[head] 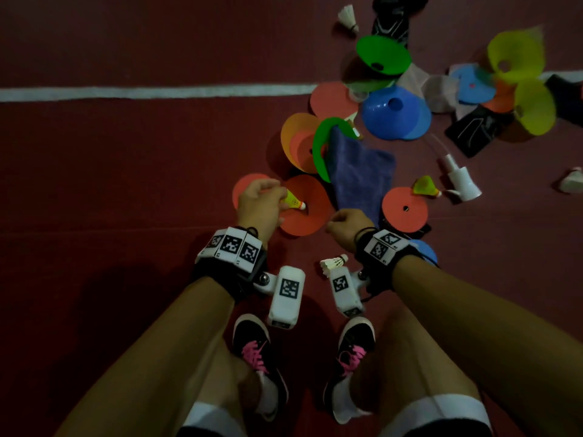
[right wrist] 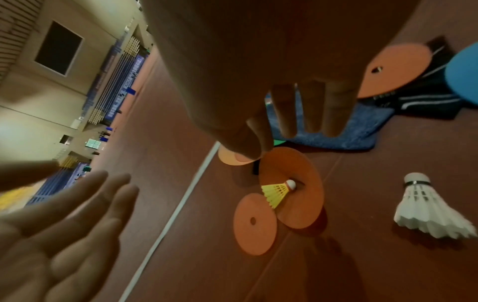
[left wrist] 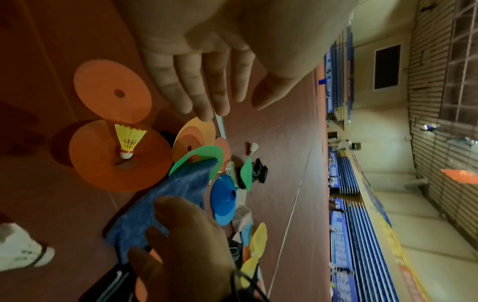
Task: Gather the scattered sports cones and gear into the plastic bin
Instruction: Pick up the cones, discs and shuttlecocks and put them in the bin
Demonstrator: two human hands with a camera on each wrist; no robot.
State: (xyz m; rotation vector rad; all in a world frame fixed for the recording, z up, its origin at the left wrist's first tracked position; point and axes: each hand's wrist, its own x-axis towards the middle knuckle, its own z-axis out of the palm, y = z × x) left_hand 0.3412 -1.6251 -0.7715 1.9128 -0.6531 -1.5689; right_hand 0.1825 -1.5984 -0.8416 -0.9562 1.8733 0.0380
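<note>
Left hand hovers flat-fingered, holding nothing, over the yellow shuttlecock standing on an orange disc. Right hand, loosely curled and empty, hangs near the blue towel.

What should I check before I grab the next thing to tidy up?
1. Left hand free: ok, fingers straight, holding nothing.
2. Yellow shuttlecock easy to grab: ok, it stands cork-down in the hole of an orange cone, just past the left fingertips.
3. Right hand free: ok, fingers loosely curled with nothing in them, near the blue towel.
4. Plastic bin in sight: not ok, no view shows it.
5. Floor safe for stepping: not ok, a white shuttlecock lies loose close to the right hand.
</note>
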